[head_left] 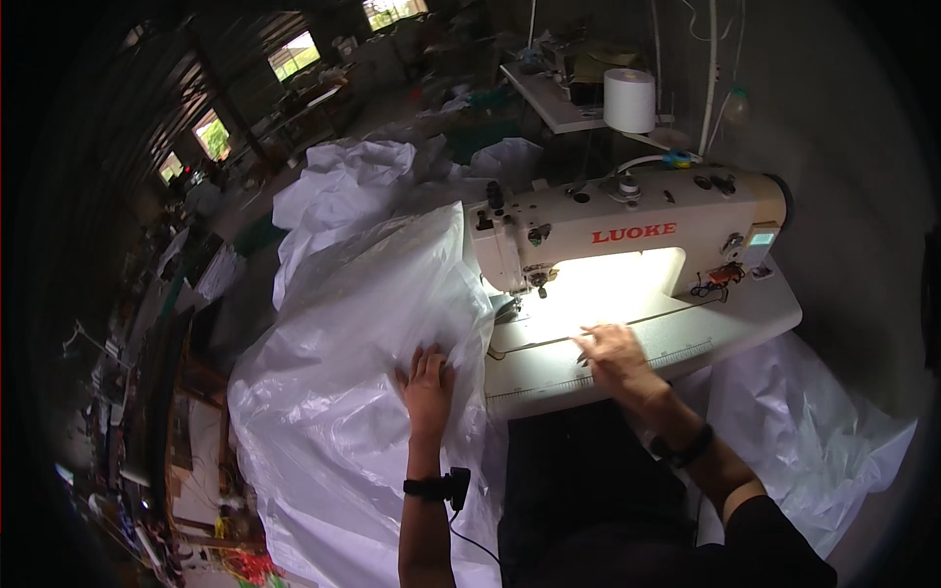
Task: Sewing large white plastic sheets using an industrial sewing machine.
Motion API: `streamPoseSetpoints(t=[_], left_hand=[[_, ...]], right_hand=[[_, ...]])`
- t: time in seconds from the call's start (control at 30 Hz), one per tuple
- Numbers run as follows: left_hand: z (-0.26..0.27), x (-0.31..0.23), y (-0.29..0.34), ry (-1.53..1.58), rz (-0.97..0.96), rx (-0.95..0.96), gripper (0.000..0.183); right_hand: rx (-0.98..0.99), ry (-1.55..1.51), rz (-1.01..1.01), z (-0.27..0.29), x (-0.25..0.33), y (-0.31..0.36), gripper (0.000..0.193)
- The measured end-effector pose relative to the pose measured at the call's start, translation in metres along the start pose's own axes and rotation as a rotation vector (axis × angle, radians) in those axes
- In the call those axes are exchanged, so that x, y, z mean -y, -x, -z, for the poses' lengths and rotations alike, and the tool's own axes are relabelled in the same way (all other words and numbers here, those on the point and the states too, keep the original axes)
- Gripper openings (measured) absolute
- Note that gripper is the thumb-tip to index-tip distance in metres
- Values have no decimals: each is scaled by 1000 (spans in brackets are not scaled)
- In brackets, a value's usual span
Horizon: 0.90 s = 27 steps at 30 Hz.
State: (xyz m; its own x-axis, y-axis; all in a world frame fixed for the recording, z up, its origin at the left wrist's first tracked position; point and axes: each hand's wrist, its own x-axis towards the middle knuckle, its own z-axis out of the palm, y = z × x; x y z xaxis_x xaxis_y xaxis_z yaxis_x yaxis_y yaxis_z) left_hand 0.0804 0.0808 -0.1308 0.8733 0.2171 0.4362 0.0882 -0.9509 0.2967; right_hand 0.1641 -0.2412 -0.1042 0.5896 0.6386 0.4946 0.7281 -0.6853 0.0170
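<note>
A white industrial sewing machine (588,220) stands in front of me, its lamp lighting the bed (549,367). Its needle area (515,304) meets the edge of a large white plastic sheet (343,314), which drapes over the left side. My left hand (428,380) lies on this sheet with its fingers stretched out, left of the bed. Over the front of the bed is my right hand (613,355), fingers bent together and pointing left. Whatever its fingertips may hold is too small to make out.
A white thread cone (629,101) sits above the machine at the back. More white sheeting (799,431) hangs below the bed on the right. Crumpled white sheeting (353,176) is heaped behind the draped sheet. Shelving with assorted items (196,441) runs along the left.
</note>
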Motion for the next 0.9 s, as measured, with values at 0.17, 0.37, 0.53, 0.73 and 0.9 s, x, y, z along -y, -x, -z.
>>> streamPoseSetpoints(t=[0.17, 0.37, 0.53, 0.73, 0.9], left_hand=[[4, -2, 0, 47, 32, -40, 12], [10, 6, 11, 64, -25, -56, 7], [14, 10, 20, 146, -27, -82, 8], [19, 12, 27, 182, -39, -121, 11], [22, 22, 35, 355, -18, -160, 14]], right_hand=[[-27, 1, -54, -17, -43, 7, 15], [122, -203, -173, -49, -8, -31, 10], [52, -271, -161, -69, 32, -71, 20], [167, 88, -111, -100, 44, -91, 21], [32, -419, -391, -53, 23, -75, 10]])
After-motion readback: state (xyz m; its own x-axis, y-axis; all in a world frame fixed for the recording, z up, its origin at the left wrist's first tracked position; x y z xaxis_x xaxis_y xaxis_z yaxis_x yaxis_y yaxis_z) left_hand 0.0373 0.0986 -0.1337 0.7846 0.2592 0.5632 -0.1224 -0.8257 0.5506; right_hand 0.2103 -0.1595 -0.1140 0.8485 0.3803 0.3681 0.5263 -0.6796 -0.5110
